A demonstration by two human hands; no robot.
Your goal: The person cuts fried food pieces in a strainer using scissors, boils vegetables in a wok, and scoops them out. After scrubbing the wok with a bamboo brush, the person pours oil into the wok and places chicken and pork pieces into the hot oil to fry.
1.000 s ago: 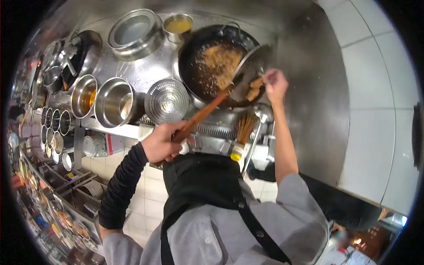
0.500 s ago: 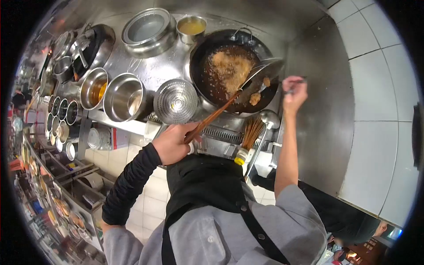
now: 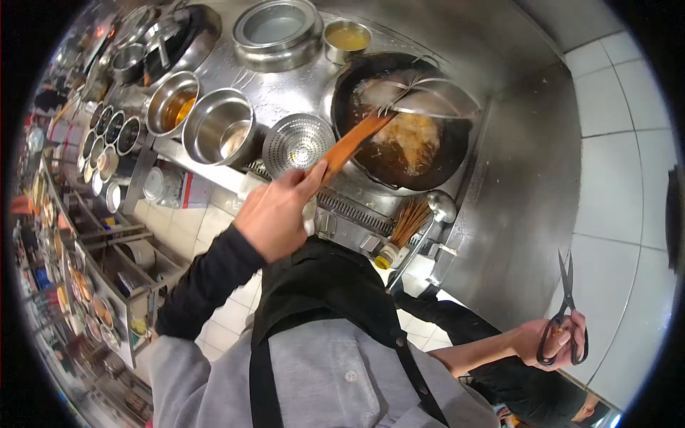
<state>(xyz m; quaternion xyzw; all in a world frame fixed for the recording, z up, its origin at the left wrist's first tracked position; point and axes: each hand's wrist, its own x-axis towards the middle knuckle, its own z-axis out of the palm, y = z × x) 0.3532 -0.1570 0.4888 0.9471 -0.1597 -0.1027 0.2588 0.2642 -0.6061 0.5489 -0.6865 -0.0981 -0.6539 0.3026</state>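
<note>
My left hand (image 3: 275,214) is wrapped round the wooden handle of a wire skimmer (image 3: 435,98), whose round head is held over the far right part of a dark wok (image 3: 371,167). Golden frying food (image 3: 410,139) bubbles in the oil there. Out to the right, away from the stove, my right hand (image 3: 553,341) grips black-handled scissors (image 3: 567,299). Their blades point up and stand slightly apart.
A perforated pan (image 3: 298,143) and steel pots (image 3: 220,125) stand left of the wok. Behind are a lidded pot (image 3: 277,43) and a container of yellow liquid (image 3: 347,39). A bamboo brush (image 3: 410,221) and ladle (image 3: 441,205) lie in front. Another person's dark-clothed leg (image 3: 528,381) shows lower right.
My right hand has swung from beside the wok down to the far right with the scissors. The skimmer has shifted and tilted above the wok, and the view has turned somewhat.
</note>
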